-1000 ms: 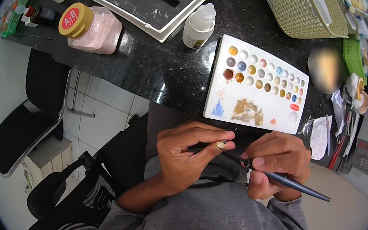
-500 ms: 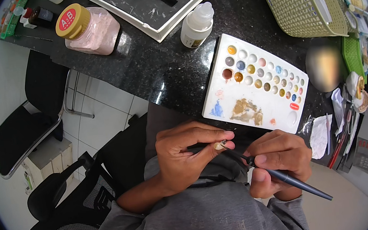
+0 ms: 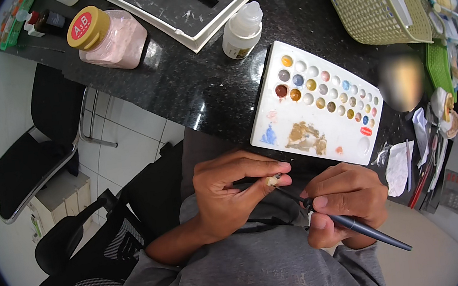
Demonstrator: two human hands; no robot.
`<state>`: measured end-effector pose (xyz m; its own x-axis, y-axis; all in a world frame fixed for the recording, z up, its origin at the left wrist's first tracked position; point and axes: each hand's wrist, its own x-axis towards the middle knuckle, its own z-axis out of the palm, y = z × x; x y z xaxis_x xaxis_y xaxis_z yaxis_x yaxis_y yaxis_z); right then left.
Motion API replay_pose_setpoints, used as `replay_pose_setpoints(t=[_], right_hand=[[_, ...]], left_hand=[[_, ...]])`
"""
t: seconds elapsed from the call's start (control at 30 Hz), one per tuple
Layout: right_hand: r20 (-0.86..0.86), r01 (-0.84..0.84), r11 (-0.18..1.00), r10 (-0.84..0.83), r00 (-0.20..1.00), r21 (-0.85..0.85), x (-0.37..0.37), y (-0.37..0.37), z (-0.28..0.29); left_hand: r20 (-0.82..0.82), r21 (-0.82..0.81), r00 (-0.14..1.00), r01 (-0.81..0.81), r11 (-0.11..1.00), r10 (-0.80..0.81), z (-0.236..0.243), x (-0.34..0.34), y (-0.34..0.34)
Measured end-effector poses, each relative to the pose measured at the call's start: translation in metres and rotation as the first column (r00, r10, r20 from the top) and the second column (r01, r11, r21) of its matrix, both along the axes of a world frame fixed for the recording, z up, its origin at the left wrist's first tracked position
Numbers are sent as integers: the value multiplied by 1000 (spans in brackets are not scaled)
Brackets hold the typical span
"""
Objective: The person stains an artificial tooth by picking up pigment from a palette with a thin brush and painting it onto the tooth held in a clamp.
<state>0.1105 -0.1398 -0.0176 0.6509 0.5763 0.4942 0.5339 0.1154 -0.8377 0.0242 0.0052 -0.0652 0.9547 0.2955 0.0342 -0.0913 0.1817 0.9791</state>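
Observation:
Between the thumb and index fingertip of my left hand (image 3: 226, 192) is a tiny ivory-coloured, tooth-like dental crown (image 3: 272, 181). A dark bit shows at its upper side, partly hidden by the fingertips. My right hand (image 3: 352, 191) pinches a slim dark blue-grey brush (image 3: 373, 233), its handle slanting down to the right. The brush's thin front end points at the crown; whether the tip touches it I cannot tell. Just beyond both hands lies a white paint palette (image 3: 291, 115) with rows of coloured wells and smears of brown, blue and pink.
On the black speckled counter (image 3: 176, 86) stand a white bottle (image 3: 239, 34), a gold-lidded jar (image 3: 122, 42) of pink powder and a dark-lined tray (image 3: 193, 41). A woven basket (image 3: 372, 5) is at far right, near a crumpled tissue (image 3: 398, 171). Black chairs (image 3: 79, 230) stand left.
The brush has shifted very slightly left and down in my right hand, its front end a little lower by the crown. My left hand keeps its pinch almost unmoved.

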Motion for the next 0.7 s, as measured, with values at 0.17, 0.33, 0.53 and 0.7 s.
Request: replay_pose_setpoints(t=[0.17,0.33,0.53,0.7], right_hand=[[0,4,1000,-4,1000,-24,1,-2,1],[-8,23,1000,-23,1000,-14,1,-1,3],[17,43,999,-43,999,-5,1,-1,0],[18,51,998,-50,999,-29,1,-1,1]], left_hand=[[-21,-19,1000,-7,1000,6,0,-1,-1],[-29,-44,999,-23,999,22,-1,-1,-3],[-24,-42,999,-25,999,24,-1,-1,-3],[-24,-63,1000,-18,998,17,-1,-1,-2]])
